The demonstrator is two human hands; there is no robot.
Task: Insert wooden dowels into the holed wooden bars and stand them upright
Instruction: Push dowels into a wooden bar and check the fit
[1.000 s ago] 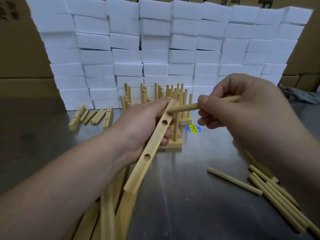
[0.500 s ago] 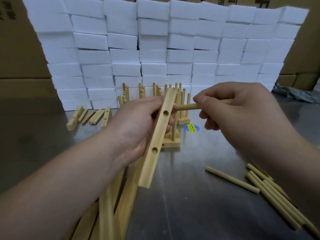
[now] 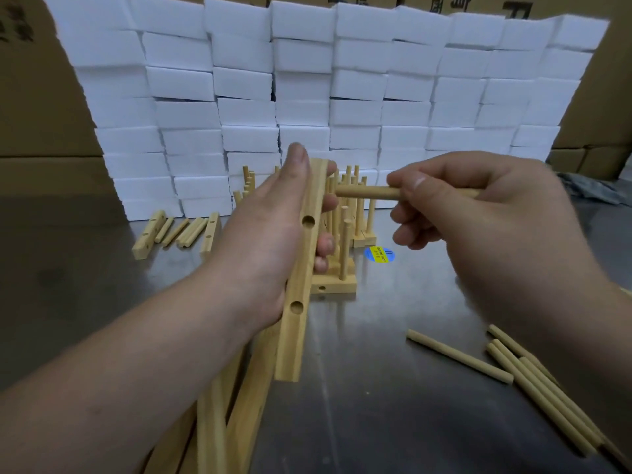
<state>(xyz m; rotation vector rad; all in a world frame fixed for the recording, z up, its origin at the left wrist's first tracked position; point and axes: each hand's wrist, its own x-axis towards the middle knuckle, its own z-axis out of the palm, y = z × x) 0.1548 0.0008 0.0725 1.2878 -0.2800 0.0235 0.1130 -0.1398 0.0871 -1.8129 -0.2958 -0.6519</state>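
My left hand point(image 3: 270, 241) grips a holed wooden bar point(image 3: 301, 278), held almost upright above the steel table, two holes facing me. My right hand point(image 3: 478, 213) pinches a wooden dowel point(image 3: 367, 192) held level, its tip close to the bar's upper right side, near my left fingertips. Whether the tip touches the bar I cannot tell. Behind the bar stand finished bars with upright dowels point(image 3: 345, 234). Loose dowels point(image 3: 533, 381) lie at the lower right, and more bare bars point(image 3: 236, 422) lie at the lower left under my left forearm.
A wall of stacked white foam blocks point(image 3: 307, 97) closes the back of the steel table point(image 3: 376, 405). Short holed bars and sticks point(image 3: 178, 230) lie at the back left. A blue and yellow sticker point(image 3: 379, 254) sits on the table. Cardboard boxes stand behind.
My left hand has turned the bar from a slant to almost upright and lifted it. The dowel in my right hand has dropped slightly and its tip has drawn back from the bar's top.
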